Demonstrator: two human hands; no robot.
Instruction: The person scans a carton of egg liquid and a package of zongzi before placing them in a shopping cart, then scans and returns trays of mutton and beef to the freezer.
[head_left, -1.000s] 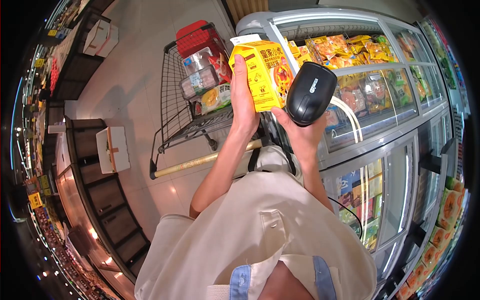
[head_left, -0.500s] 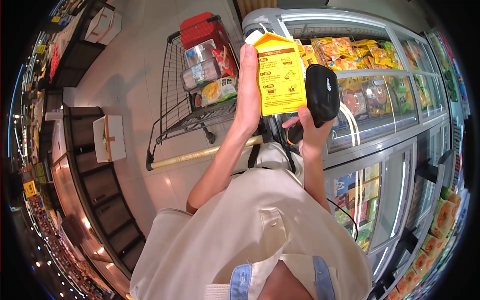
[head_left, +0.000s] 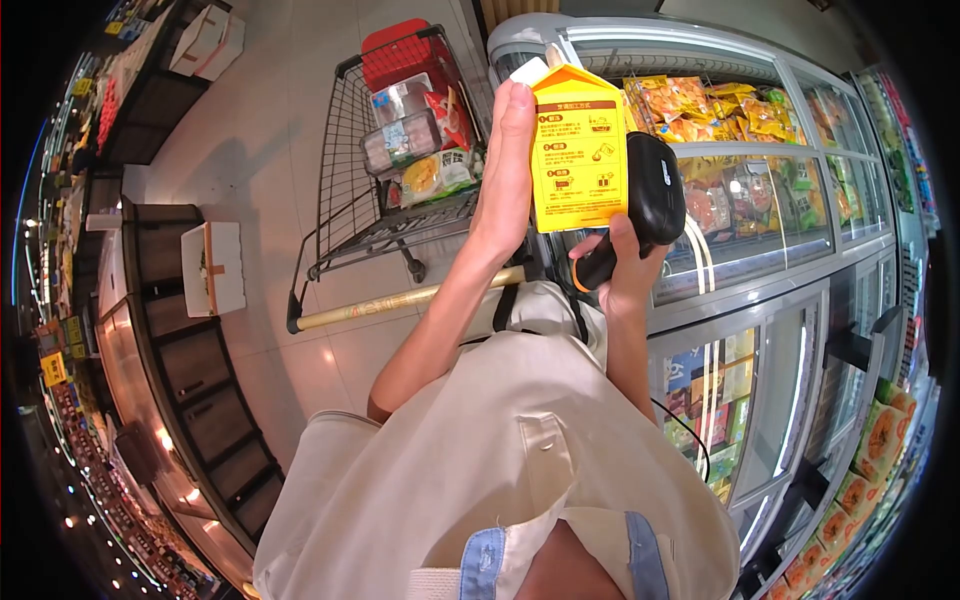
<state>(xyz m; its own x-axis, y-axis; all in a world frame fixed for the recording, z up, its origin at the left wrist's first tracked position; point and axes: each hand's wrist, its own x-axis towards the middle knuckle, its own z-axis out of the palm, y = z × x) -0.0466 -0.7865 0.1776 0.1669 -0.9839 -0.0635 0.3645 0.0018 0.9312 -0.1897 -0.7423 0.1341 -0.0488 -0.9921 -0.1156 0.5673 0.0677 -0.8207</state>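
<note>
My left hand (head_left: 503, 180) is closed on a yellow gable-top carton (head_left: 580, 155) with brown printing and a white part at its top left. The thumb runs up the carton's left edge, and the other fingers are hidden. My right hand (head_left: 630, 268) grips a black handheld device (head_left: 657, 190) with a rounded head, white lettering and an orange ring at the handle's end. It stands at the carton's right side. The right thumb is at the carton's lower right corner; whether it touches cannot be made out.
A wire shopping cart (head_left: 335, 170) with packaged food and a red item (head_left: 400, 55) stands ahead left, its handle (head_left: 410, 303) near my left forearm. A glass-fronted freezer (head_left: 750, 270) with yellow bags runs along the right. Shelving (head_left: 205, 375) and a white box (head_left: 214, 268) are left.
The carton and black device have shifted slightly right with both hands. The carton is a little more upright. The surroundings show a slight change of view.
</note>
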